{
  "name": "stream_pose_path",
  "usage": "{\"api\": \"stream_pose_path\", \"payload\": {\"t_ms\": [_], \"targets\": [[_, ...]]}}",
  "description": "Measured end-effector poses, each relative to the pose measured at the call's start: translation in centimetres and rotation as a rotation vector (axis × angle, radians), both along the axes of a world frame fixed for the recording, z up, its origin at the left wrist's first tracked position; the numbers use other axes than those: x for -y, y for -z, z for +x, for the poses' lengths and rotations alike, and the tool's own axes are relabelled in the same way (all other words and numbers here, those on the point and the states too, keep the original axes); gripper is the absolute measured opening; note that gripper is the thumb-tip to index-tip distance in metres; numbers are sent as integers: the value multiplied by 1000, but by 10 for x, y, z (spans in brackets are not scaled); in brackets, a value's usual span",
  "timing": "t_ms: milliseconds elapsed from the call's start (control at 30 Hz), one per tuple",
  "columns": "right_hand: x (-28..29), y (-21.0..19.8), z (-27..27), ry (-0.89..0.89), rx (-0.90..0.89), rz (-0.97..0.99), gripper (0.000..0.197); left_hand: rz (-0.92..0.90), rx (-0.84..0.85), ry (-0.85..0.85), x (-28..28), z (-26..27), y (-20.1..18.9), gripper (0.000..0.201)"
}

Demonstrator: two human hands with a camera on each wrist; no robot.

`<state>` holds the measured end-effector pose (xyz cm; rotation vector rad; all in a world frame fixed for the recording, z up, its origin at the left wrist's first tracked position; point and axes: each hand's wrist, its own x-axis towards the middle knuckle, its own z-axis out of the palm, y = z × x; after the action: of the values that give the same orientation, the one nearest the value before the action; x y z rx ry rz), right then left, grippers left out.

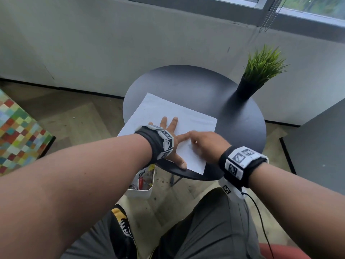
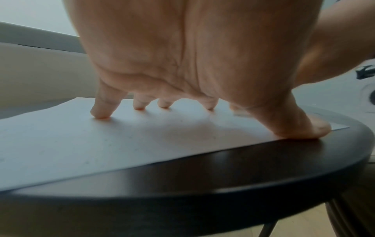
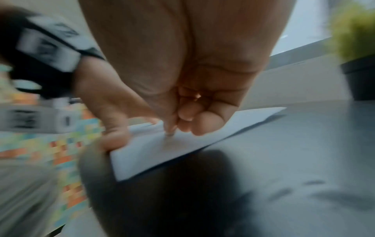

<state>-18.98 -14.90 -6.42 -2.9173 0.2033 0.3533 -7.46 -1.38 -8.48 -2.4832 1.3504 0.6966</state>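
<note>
A white sheet of paper (image 1: 164,109) lies on a round dark table (image 1: 237,126), its near-left part hanging over the rim. My left hand (image 1: 169,130) presses on it with spread, straight fingers (image 2: 100,114), thumb at the paper's near edge (image 2: 316,133). My right hand (image 1: 205,144), blurred, is over the sheet's near-right part with curled fingers (image 3: 201,126). Thumb and forefinger seem to pinch a small grey-tipped thing (image 3: 169,134) that touches the paper (image 3: 154,152); it is too blurred to name.
A green grass plant in a black pot (image 1: 261,71) stands at the table's far right. Under the near rim is a white bin (image 1: 141,187) with small items. A colourful checkered block (image 1: 16,131) is on the left, a grey cabinet (image 1: 317,146) on the right.
</note>
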Motion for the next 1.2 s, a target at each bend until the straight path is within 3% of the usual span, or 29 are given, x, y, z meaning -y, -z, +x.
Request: {"api": "stream_pose_path", "payload": {"t_ms": [100,267,433,533,600,733,800,900,967,1067,1133,1200], "targets": [[-17,-7,-10,-194,-147,120,9,24,20,6,3,-1,0,123],[18,1,0,46,-9,-68,11,40,2,-10,7,0,3,126],[-4,-6,-20,-232,-177,80,2,72,25,-1,13,0,5,129],[19,-4,-7,-9,-79,-21,8,69,20,-8,13,-1,1,128],[17,1,-9,46,-27,-120,13,69,21,-5,12,-1,0,128],[-18,-2,-24,-221,-164,45,3,80,38,-4,12,-1,2,128],[-4,-6,-18,-154,-196,66,4,76,31,-5,13,-1,2,128],[17,-2,-7,74,-52,-77,12,68,25,-3,12,0,2,128],[5,2,-12,13,-46,-94,16,73,24,-1,12,1,3,129],[-15,-3,-22,-195,-182,35,4,84,22,-3,13,1,3,130],[2,-7,-15,-97,-197,49,5,79,20,-4,14,0,3,130],[22,-5,-8,58,-98,-23,9,69,25,-6,13,0,2,129]]}}
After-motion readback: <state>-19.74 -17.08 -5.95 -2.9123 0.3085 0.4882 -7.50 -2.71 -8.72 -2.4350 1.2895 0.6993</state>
